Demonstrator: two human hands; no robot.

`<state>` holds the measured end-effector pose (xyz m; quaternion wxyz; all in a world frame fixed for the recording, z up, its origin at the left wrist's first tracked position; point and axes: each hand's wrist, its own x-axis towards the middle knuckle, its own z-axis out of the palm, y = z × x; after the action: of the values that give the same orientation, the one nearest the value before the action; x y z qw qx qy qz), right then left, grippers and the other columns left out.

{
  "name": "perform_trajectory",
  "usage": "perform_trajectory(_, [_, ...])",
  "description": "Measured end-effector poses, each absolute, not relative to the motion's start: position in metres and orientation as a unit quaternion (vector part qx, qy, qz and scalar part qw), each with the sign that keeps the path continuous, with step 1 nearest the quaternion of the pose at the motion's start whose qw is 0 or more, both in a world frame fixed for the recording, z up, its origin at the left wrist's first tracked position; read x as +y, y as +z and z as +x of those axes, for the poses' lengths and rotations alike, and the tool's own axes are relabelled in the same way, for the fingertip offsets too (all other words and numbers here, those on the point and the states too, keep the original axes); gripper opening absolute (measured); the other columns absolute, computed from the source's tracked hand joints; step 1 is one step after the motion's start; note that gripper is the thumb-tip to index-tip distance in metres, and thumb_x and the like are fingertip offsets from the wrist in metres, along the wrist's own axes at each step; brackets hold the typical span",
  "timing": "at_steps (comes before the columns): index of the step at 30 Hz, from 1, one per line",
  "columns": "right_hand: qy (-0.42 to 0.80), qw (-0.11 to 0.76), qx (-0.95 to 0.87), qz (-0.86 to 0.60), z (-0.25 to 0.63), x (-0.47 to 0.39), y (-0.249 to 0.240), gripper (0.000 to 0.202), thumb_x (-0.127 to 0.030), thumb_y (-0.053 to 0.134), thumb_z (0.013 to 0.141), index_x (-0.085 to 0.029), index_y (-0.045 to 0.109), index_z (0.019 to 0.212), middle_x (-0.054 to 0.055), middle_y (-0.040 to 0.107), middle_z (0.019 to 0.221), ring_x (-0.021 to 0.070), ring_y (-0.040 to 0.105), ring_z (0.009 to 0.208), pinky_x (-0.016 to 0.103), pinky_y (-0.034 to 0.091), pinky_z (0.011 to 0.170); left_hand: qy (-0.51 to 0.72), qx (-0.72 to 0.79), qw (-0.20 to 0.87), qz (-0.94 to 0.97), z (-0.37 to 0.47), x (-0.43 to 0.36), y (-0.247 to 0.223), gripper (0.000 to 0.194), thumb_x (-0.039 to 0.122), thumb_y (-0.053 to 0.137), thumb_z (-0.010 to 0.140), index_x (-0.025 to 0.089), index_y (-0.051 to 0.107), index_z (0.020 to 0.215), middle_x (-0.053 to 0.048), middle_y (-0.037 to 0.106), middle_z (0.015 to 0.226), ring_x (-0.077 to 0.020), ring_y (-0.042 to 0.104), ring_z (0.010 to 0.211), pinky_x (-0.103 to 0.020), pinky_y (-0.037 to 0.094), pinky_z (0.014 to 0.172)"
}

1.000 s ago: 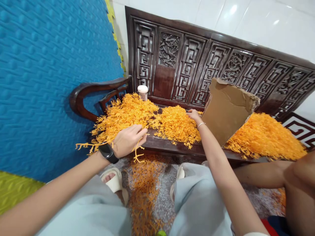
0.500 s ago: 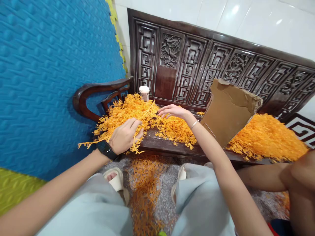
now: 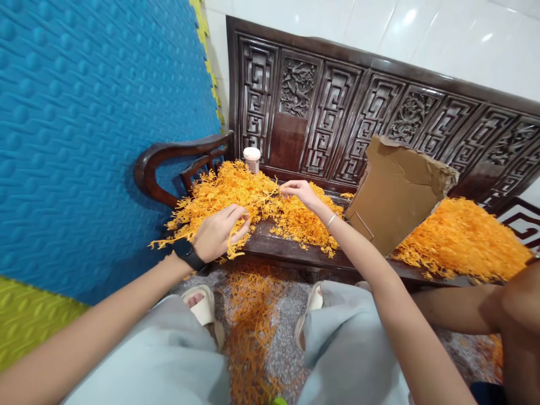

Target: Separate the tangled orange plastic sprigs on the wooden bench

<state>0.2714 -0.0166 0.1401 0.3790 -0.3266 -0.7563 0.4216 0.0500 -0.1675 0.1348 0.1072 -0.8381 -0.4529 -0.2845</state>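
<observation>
The left hand (image 3: 219, 233) curls its fingers around a few orange strands (image 3: 231, 247) at the worktop (image 3: 287, 250) edge. The right hand (image 3: 301, 193) reaches out, fingers loosely spread, touching the orange pile (image 3: 236, 188) in the middle.

Left hand (image 3: 221, 233) gripping orange strands (image 3: 236, 194), right hand (image 3: 300, 191) above

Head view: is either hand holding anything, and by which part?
The left hand pinches a few thin orange branching strands between thumb and fingers near their upper ends, the rest dangling. The right hand rests on the orange strand pile; whether it grips cannot be told.
</observation>
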Motion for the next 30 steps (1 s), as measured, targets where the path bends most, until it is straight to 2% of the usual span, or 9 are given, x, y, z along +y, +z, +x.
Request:
perform_trajectory(6, [0.204, 0.37, -0.836, -0.351, 0.277, -0.009, 0.142, 0.014, -0.025, 0.054, 0.068, -0.013, 0.062, 0.072, 0.0, 0.059, 0.065, 0.0096, 0.051, 0.061, 0.02, 0.039, 0.06, -0.268, -0.476, 0.052, -0.836, 0.071, -0.162, 0.128, 0.017, 0.03, 0.035, 0.084, 0.019, 0.044, 0.077, -0.001, 0.055, 0.073, -0.0129, 0.052, 0.061, -0.024, 0.037, 0.057])
perform_trajectory(10, [0.135, 0.359, -0.849, -0.363, 0.285, 0.003, 0.137, 0.013, -0.022, 0.051, 0.069, -0.013, 0.06, 0.071, -0.001, 0.056, 0.062, 0.0087, 0.048, 0.058, 0.019, 0.035, 0.057, -0.26, -0.486, 0.029, -0.834, 0.092, -0.155, 0.126, 0.023, 0.036, 0.032, 0.085, 0.019, 0.044, 0.075, -0.001, 0.053, 0.073, -0.0136, 0.051, 0.061, -0.025, 0.036, 0.056])
perform_trajectory(22, [0.098, 0.443, -0.791, -0.41, 0.298, 0.015, 0.149, 0.014, -0.023, 0.048, 0.07, -0.014, 0.059, 0.071, 0.0, 0.057, 0.065, 0.0088, 0.048, 0.058, 0.019, 0.038, 0.059, -0.36, -0.496, 0.002, -0.79, 0.124, -0.143, 0.137, 0.022, 0.035, 0.034, 0.085, 0.019, 0.044, 0.074, -0.001, 0.053, 0.07, -0.0135, 0.049, 0.061, -0.025, 0.035, 0.057])
perform_trajectory(30, [0.174, 0.457, -0.754, -0.437, 0.307, 0.028, 0.139, 0.012, -0.021, 0.051, 0.065, -0.013, 0.06, 0.066, 0.0, 0.058, 0.062, 0.0103, 0.052, 0.059, 0.021, 0.041, 0.06, -0.305, -0.519, 0.011, -0.799, 0.143, -0.139, 0.133, 0.023, 0.034, 0.032, 0.085, 0.018, 0.048, 0.08, -0.004, 0.056, 0.077, -0.0162, 0.053, 0.064, -0.027, 0.036, 0.056])
